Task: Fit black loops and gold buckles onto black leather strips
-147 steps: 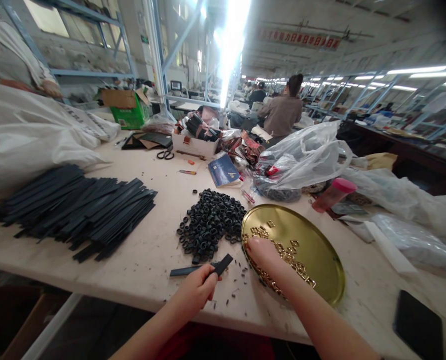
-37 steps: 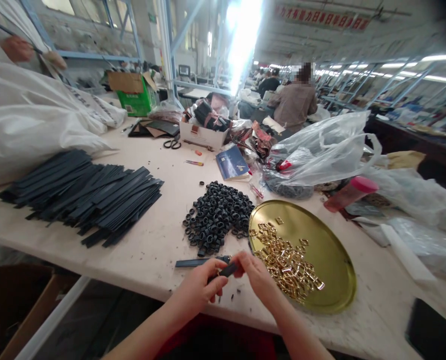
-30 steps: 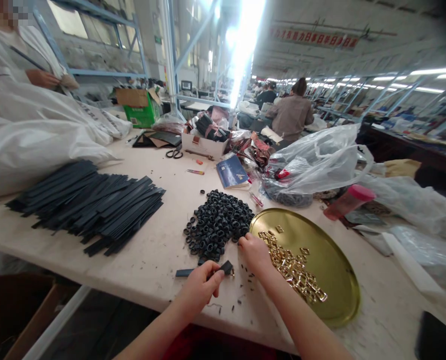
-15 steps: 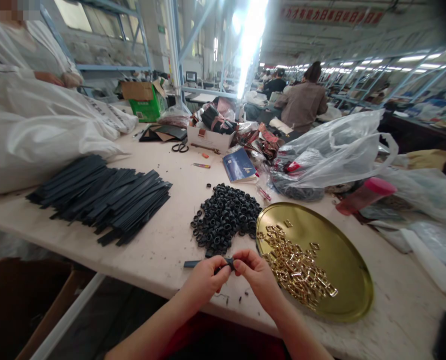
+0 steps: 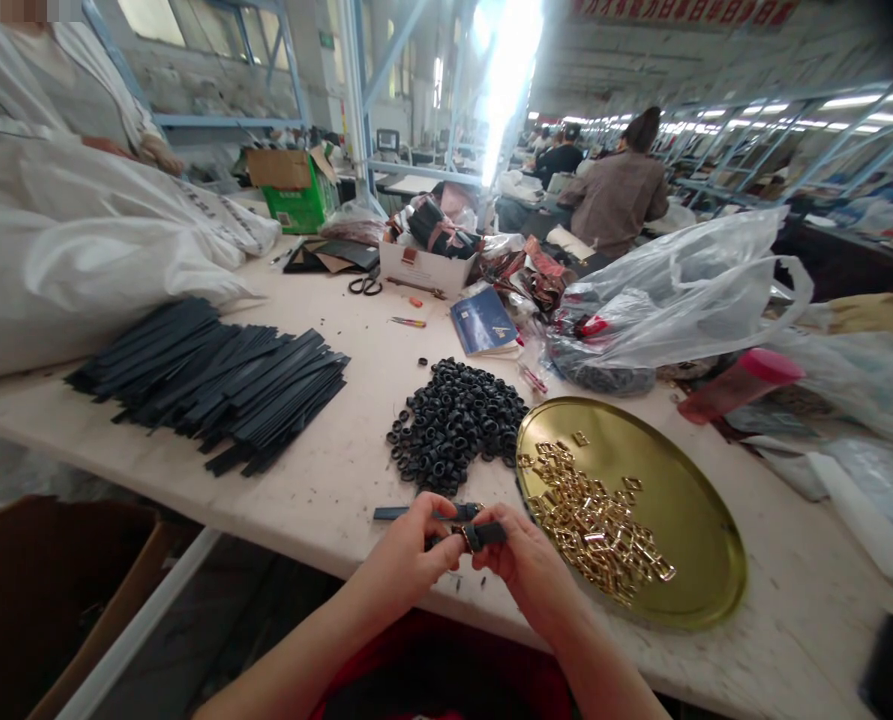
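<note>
Near the table's front edge, my left hand (image 5: 414, 550) and my right hand (image 5: 527, 562) meet at a short black strap (image 5: 489, 535) with a gold buckle on it. My right fingers pinch the strap from below and the right. My left thumb and fingers close on its left end by the buckle, partly hiding it. Just behind my fingers another black strap (image 5: 390, 513) lies on the table, with a bit of gold at its right end. Beyond are a heap of small black loops (image 5: 461, 420) and a round gold tray (image 5: 705, 530) bearing many gold buckles (image 5: 596, 535).
Long black strips (image 5: 221, 385) lie at the left, beside a large white sack (image 5: 78, 250). Farther back are scissors (image 5: 365, 286), a blue booklet (image 5: 485, 322) and a filled white box (image 5: 423, 272). A pink-lidded bottle (image 5: 738, 388) and plastic bag (image 5: 678, 300) stand right. Other people work beyond.
My hands have turned the strap, so its flat end and gold buckle now show between them. My right hand has opened out from its earlier close pinch. The view has shifted slightly.
</note>
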Action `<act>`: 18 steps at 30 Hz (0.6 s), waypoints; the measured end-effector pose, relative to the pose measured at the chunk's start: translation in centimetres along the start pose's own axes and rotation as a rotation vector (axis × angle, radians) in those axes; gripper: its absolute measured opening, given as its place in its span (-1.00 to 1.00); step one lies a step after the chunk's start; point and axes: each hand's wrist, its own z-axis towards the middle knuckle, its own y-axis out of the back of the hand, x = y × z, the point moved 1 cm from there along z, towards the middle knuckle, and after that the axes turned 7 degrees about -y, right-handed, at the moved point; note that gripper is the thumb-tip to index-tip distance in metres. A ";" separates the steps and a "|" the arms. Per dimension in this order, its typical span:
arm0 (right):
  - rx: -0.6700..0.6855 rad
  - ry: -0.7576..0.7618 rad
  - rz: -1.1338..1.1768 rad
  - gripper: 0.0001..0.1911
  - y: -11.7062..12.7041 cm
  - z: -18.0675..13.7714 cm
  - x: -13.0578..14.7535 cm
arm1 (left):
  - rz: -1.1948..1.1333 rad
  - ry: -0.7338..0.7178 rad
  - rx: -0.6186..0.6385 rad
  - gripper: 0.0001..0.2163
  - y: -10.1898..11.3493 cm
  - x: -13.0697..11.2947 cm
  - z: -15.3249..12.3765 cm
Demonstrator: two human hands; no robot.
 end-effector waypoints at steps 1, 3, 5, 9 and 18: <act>0.011 -0.025 0.020 -0.73 0.0 0.0 -0.1 | 0.037 0.001 -0.004 -0.78 0.1 0.0 -0.1; 0.038 -0.064 0.020 -0.79 0.0 -0.1 -0.5 | 0.136 0.003 -0.018 -0.76 0.3 0.0 -0.2; 0.111 -0.123 0.017 -0.76 0.1 -0.2 -1.2 | 0.261 0.020 -0.019 -0.76 0.4 0.0 -0.3; 0.201 -0.214 0.066 -0.74 0.3 -0.3 -2.2 | 0.428 0.052 0.035 -0.79 0.7 0.0 -0.4; -0.219 0.183 -0.390 -0.72 0.1 0.0 -1.1 | -0.135 0.070 0.107 -0.80 0.6 0.0 -0.9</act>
